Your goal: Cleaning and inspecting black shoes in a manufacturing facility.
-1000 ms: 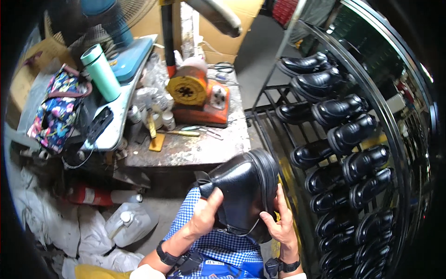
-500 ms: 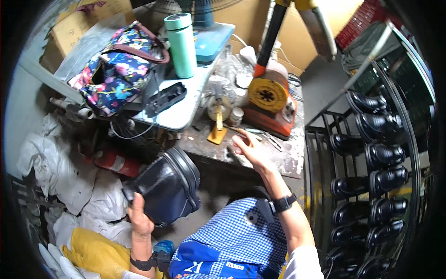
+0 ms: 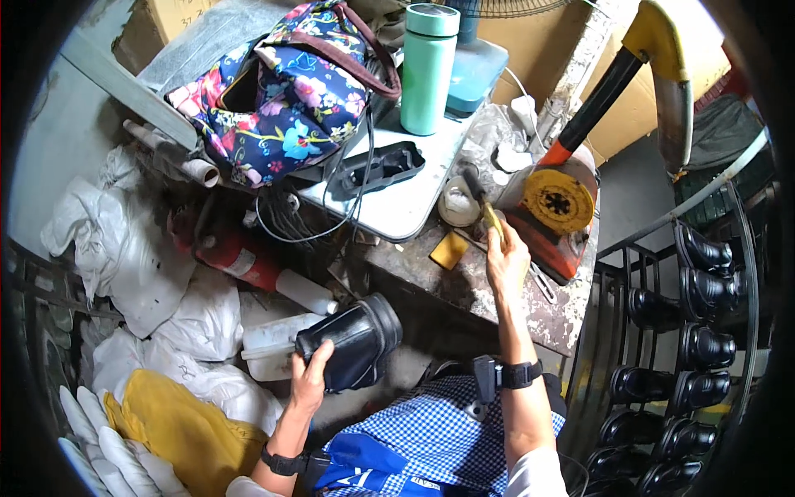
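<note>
Now left hand [image 3: 310, 377] clasps black shoe [image 3: 358, 344], right hand [image 3: 508, 263] pinches brush [image 3: 486, 204] by pot [image 3: 454, 221] of whitish stuff [image 3: 457, 200].

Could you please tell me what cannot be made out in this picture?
In the head view:
Left hand: most fingers, hidden behind the black shoe.
Brush: its handle's end, hidden by the right hand.
Floral bag: contents, lost in its dark opening.
Fan guard: the rest, cut off by the upper edge.
</note>
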The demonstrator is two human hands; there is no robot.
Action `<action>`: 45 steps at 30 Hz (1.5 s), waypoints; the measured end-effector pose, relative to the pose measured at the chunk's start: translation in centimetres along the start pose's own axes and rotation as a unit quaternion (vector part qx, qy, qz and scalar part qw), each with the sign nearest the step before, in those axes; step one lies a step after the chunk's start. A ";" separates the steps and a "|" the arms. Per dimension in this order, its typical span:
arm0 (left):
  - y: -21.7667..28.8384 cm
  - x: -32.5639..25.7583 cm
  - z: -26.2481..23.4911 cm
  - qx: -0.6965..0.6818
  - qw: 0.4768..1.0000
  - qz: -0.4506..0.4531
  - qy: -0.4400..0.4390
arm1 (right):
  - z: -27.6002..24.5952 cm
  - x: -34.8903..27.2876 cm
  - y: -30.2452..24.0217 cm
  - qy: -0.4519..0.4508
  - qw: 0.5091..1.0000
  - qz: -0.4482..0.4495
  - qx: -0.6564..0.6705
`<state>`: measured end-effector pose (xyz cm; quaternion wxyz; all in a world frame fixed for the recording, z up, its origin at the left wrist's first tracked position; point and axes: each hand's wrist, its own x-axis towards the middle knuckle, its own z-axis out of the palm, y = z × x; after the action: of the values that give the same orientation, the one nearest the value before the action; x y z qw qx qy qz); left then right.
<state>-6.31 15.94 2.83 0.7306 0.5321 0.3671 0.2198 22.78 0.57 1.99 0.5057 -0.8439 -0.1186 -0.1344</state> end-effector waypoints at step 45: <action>-1.2 -0.3 1.2 -0.033 0.995 0.079 0.045 | -7.3 -16.5 -7.2 -0.220 0.843 0.328 0.364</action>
<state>-5.63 14.55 1.98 0.7108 0.5250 0.3488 0.3123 4.12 -3.59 5.47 0.7515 -0.5963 0.0169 0.2816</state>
